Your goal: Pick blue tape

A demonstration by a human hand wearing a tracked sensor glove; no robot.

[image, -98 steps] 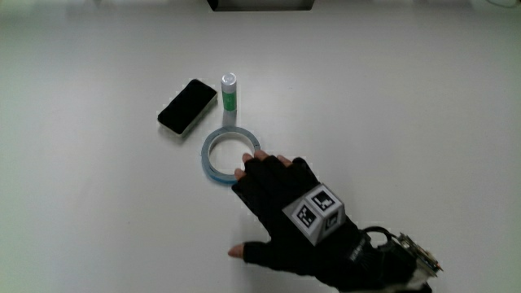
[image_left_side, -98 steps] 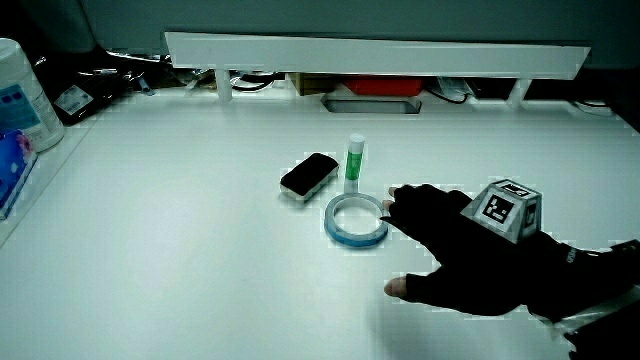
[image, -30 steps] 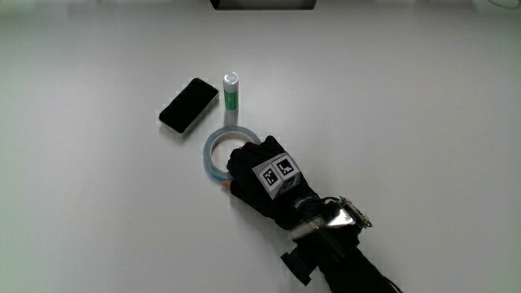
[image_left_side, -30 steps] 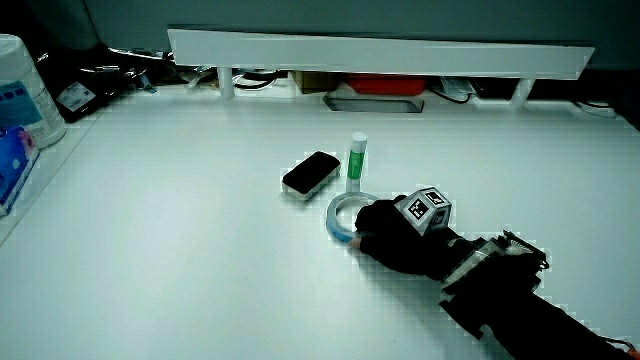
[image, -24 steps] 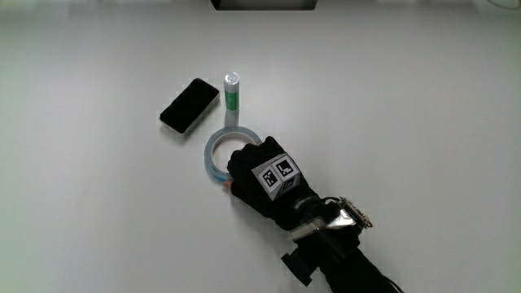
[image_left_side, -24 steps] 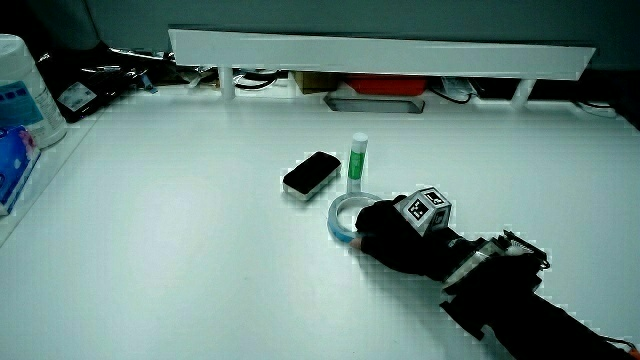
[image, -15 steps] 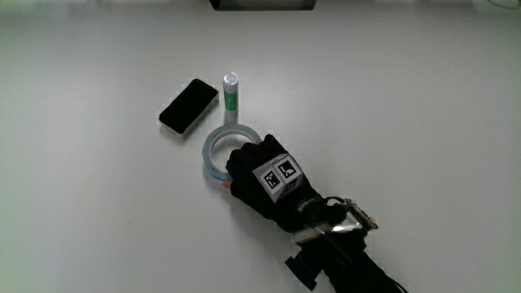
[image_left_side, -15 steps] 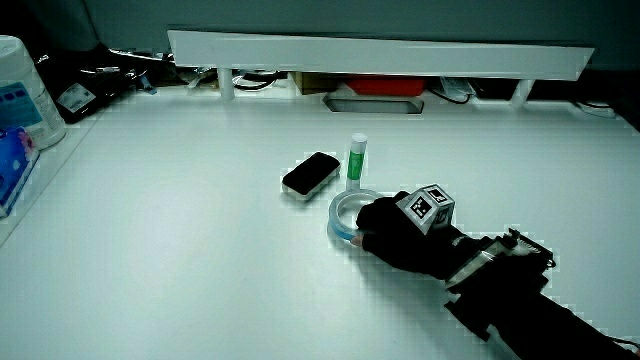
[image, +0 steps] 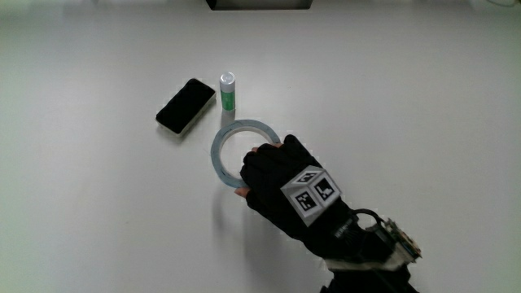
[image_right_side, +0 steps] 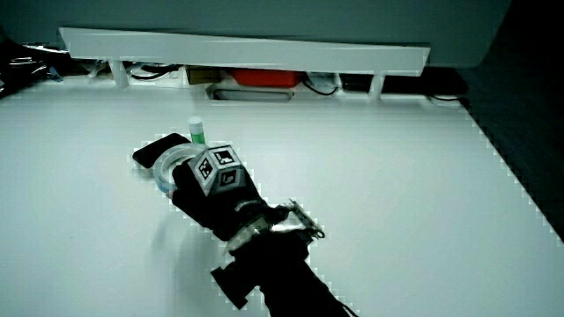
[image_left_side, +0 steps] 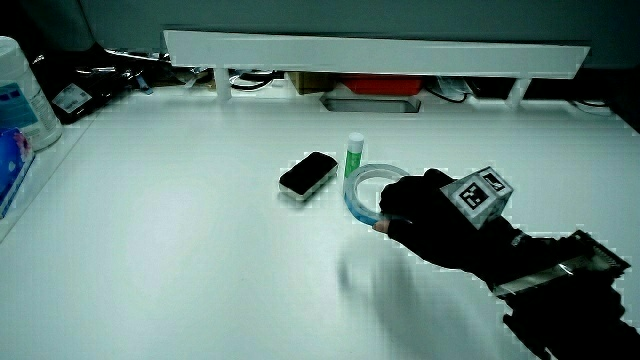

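Observation:
The blue tape [image: 220, 146] is a thin pale-blue ring. The hand [image: 264, 171] is shut on the part of its rim nearest the person, fingers curled through the ring. Ring and hand are raised a little above the table, the ring tilted, with a faint shadow under them. In both side views the tape [image_left_side: 353, 198] [image_right_side: 159, 170] hangs just nearer the person than the green glue stick. The patterned cube [image: 311, 194] sits on the hand's back, and the forearm runs toward the person.
A black phone [image: 186, 106] lies flat beside an upright green-and-white glue stick [image: 229, 91]. A low white partition [image_left_side: 380, 50] with a red item [image_left_side: 380, 87] under it borders the table. A white container [image_left_side: 18, 90] stands at the table's edge.
The hand closed on the tape lying flat on the table and has lifted it; ring and hand now hover tilted above the table. Phone and glue stick stayed put.

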